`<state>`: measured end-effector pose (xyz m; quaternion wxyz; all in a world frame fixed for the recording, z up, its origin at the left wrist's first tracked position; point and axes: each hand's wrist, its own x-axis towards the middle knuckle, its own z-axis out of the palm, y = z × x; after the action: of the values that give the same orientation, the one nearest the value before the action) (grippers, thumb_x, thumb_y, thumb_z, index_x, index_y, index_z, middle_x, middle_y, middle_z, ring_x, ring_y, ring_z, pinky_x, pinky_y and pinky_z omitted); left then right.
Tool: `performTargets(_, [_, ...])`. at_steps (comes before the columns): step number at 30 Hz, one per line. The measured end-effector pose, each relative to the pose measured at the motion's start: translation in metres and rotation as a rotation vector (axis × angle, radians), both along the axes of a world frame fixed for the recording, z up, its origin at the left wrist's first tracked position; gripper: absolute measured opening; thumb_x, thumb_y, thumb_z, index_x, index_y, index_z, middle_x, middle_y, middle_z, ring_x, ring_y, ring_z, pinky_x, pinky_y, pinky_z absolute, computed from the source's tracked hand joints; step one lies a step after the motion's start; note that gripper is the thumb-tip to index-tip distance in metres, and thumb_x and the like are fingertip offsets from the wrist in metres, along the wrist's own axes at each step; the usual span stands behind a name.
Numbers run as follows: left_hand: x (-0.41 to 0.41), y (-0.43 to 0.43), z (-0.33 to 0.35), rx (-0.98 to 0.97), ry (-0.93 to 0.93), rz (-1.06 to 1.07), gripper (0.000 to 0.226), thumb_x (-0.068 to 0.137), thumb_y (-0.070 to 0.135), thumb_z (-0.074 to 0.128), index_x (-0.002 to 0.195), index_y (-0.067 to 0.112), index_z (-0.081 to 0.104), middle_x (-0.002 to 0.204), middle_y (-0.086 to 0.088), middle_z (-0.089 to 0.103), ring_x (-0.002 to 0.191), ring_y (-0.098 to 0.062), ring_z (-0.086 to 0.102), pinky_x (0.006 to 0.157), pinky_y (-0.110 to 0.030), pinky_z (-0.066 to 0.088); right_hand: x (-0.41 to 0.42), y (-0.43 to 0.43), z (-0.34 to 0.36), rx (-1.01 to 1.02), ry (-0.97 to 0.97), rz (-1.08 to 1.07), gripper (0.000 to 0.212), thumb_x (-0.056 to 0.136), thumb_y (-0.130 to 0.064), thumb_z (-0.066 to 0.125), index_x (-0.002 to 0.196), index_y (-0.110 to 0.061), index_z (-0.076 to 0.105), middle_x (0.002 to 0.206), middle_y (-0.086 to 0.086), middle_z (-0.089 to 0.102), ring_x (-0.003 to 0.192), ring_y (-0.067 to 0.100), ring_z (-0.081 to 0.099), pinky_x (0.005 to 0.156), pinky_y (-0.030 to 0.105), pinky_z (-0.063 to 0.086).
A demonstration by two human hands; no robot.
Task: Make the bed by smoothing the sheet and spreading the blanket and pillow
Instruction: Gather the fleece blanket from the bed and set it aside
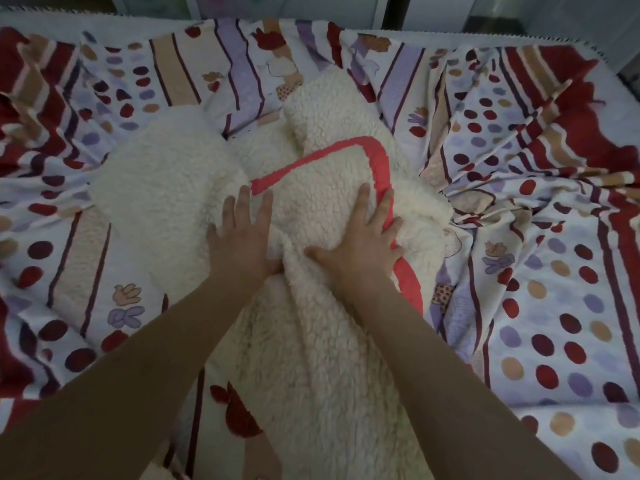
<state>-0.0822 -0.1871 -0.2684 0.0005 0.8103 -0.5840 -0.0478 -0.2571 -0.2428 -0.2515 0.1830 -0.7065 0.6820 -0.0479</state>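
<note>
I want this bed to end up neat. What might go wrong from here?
The sheet is wrinkled around the bunched blanket; spreading the blanket now would likely cover those creases. The left hand and right hand both lie flat on the heap's middle, so pushing may just shift it instead of opening its folds.

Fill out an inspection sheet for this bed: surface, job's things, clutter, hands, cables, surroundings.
Surface: patterned sheet, creased, most heavily on the right.
Job's things: cream fleece blanket with pink trim, bunched mid-bed; no pillow can be told apart.
Clutter: nothing seen.
Hands: left hand and right hand lie flat on the blanket, fingers straight.
Cables: nothing seen.
Surroundings: pale panels beyond the far edge, dim.
</note>
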Motion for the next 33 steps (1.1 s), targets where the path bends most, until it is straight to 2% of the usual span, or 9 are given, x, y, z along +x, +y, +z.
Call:
performTargets(5, [0.002,-0.018,-0.018,0.038,-0.057,-0.119,0.126,0.075,0.063,0.07,0.155,0.031,-0.023,0.166,-0.008,-0.016,0.154,-0.029,-0.009,0.122,-0.058,0.004,-0.005,-0.011,-0.018,0.007,-0.007,-0.061,0.145,0.06,-0.076,0.077,0.153,-0.033,-0.026,0.166,0.011,-0.017,0.149,0.045,0.015,0.111,0.065,0.031])
performTargets(10, [0.013,-0.029,-0.039,0.077,-0.051,-0.194,0.127,0.075,0.067,0.066,0.154,0.026,-0.025,0.166,-0.011,-0.017,0.154,-0.027,-0.013,0.123,-0.052,-0.005,0.0,-0.018,-0.03,0.019,0.087,-0.039,0.137,0.064,-0.08,0.069,0.156,-0.029,-0.019,0.162,0.019,0.016,0.137,0.043,0.035,0.106,0.061,0.032])
performTargets(14, [0.015,-0.039,-0.052,0.084,-0.004,-0.199,0.125,0.078,0.066,0.063,0.156,0.02,-0.023,0.166,-0.014,-0.018,0.154,-0.028,-0.012,0.124,-0.048,-0.003,0.003,-0.021,-0.039,-0.019,0.125,-0.012,0.133,0.065,-0.081,0.067,0.157,-0.027,-0.011,0.151,0.017,0.033,0.129,0.04,0.044,0.099,0.059,0.036])
performTargets(18, [0.015,-0.045,-0.06,0.063,0.042,-0.185,0.125,0.077,0.067,0.064,0.157,0.017,-0.017,0.167,-0.014,-0.011,0.155,-0.029,-0.005,0.123,-0.049,0.008,0.006,-0.025,-0.048,-0.049,0.134,-0.005,0.132,0.063,-0.084,0.064,0.158,-0.026,-0.006,0.148,0.016,0.037,0.127,0.039,0.044,0.098,0.058,0.037])
performTargets(21, [0.017,-0.051,-0.061,0.064,0.055,-0.183,0.126,0.075,0.07,0.063,0.159,0.016,-0.013,0.168,-0.008,-0.006,0.155,-0.026,0.001,0.118,-0.05,0.016,0.007,-0.026,-0.054,-0.093,0.141,-0.007,0.131,0.062,-0.086,0.063,0.159,-0.025,-0.001,0.144,0.016,0.041,0.123,0.038,0.047,0.096,0.057,0.038])
performTargets(25, [0.022,-0.058,-0.066,0.065,0.078,-0.196,0.124,0.074,0.071,0.064,0.159,0.016,-0.008,0.169,-0.002,0.004,0.154,-0.021,0.005,0.116,-0.05,0.016,0.009,-0.028,-0.06,-0.131,0.134,-0.005,0.128,0.062,-0.086,0.062,0.158,-0.024,0.004,0.142,0.015,0.045,0.122,0.036,0.049,0.095,0.057,0.038])
performTargets(28, [0.025,-0.061,-0.071,0.079,0.115,-0.197,0.123,0.073,0.068,0.068,0.159,0.012,0.0,0.164,-0.004,0.022,0.152,-0.022,0.013,0.115,-0.05,0.018,0.01,-0.027,-0.062,-0.166,0.137,-0.004,0.126,0.063,-0.085,0.063,0.158,-0.024,0.007,0.14,0.015,0.047,0.122,0.035,0.05,0.096,0.057,0.038])
performTargets(30, [0.026,-0.064,-0.073,0.1,0.122,-0.185,0.117,0.069,0.066,0.072,0.156,0.011,0.016,0.153,-0.006,0.041,0.145,-0.023,0.028,0.112,-0.049,0.021,0.009,-0.026,-0.063,-0.195,0.148,0.004,0.123,0.064,-0.085,0.063,0.158,-0.023,0.01,0.137,0.014,0.049,0.12,0.034,0.051,0.094,0.055,0.039])
performTargets(33, [0.025,-0.064,-0.072,0.092,0.085,-0.184,0.082,0.068,0.06,0.075,0.131,0.015,0.049,0.127,-0.007,0.061,0.126,-0.026,0.048,0.106,-0.045,0.027,0.008,-0.025,-0.067,-0.243,0.158,0.02,0.115,0.067,-0.082,0.063,0.155,-0.023,0.019,0.13,0.013,0.053,0.117,0.033,0.054,0.092,0.051,0.041])
